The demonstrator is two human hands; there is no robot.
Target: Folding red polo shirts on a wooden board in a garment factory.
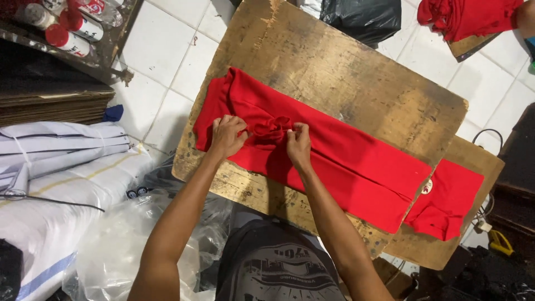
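Lying bunched, folded red garment

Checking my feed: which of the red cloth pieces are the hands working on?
The long folded red garment on the big worn wooden board; both hands pinch its bunched middle. The other red heap lies untouched at top right.

The top edge cuts off another red cloth and the black plastic bag. The left hand and right hand hide the bunched fabric under their fingers (fold unreadable). Red-capped bottles are partly cropped.
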